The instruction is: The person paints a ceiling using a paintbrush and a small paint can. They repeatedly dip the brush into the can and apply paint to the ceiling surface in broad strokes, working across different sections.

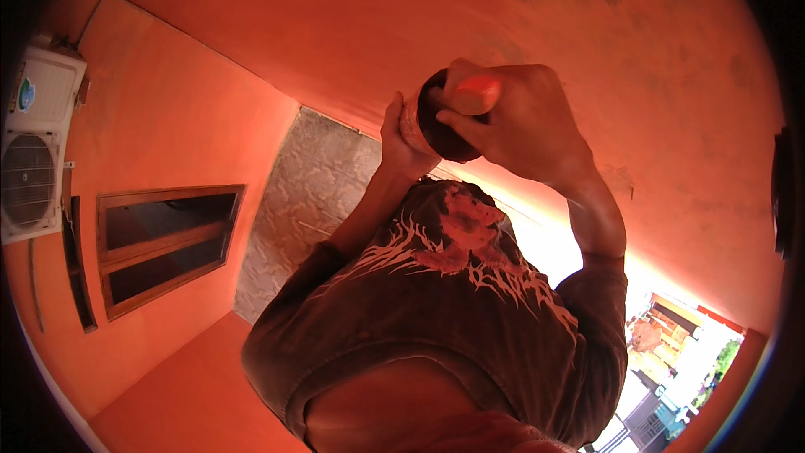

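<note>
A round can (411, 126) with a dark inside is tilted in front of my chest, its open mouth toward the right. My left hand (398, 149) is wrapped around its left side, with the thumb up along the wall. Over the can's mouth, my right hand (537, 117) is closed around a thick handle with a rounded orange-red end (480, 91). The other end of that tool is hidden by the hand and the can, so its kind does not show.
An orange wall (637, 59) rises close in front of me. To the left are a white air-conditioner outdoor unit (33, 143) and a wood-framed window (168, 239). A patterned grey surface (298, 193) lies behind my left arm. Bright outdoor ground shows at lower right.
</note>
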The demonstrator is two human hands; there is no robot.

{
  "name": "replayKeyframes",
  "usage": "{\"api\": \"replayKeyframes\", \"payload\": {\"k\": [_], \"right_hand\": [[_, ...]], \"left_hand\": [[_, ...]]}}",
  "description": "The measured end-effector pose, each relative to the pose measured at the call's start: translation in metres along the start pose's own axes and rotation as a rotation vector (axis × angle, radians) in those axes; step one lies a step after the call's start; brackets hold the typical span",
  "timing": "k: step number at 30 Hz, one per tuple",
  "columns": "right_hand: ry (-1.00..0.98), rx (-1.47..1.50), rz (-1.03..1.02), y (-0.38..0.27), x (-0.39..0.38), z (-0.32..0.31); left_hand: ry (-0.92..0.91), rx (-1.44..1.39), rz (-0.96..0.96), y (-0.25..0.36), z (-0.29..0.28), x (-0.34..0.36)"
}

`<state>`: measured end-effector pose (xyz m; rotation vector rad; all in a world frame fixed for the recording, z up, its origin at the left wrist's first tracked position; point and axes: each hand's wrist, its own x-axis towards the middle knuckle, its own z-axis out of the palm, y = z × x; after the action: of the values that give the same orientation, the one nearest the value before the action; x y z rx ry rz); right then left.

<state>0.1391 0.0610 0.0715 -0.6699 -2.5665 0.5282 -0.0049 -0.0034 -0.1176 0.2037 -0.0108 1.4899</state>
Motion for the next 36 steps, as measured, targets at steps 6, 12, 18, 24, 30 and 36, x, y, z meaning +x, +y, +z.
{"api": "replayKeyframes", "payload": {"k": [6,12,18,24,30,36], "right_hand": [[-0.035,-0.044,0.012,-0.006,-0.001,-0.002],[0.130,0.068,-0.007,-0.002,-0.003,-0.025],[0.181,-0.056,-0.341,0.010,-0.013,-0.037],[0.258,-0.254,-0.490,0.006,-0.037,-0.036],[0.300,-0.264,-0.455,0.016,-0.041,-0.031],[0.425,-0.273,-0.451,0.025,-0.042,-0.023]], "left_hand": [[-0.131,-0.106,-0.020,-0.001,-0.012,-0.002],[0.003,0.001,0.029,-0.002,0.017,0.004],[-0.042,0.059,0.058,-0.012,0.015,0.004],[0.086,0.125,0.027,-0.017,0.007,0.005],[0.115,0.133,0.004,-0.024,0.014,0.013],[0.095,0.066,-0.028,-0.022,-0.003,0.012]]}}
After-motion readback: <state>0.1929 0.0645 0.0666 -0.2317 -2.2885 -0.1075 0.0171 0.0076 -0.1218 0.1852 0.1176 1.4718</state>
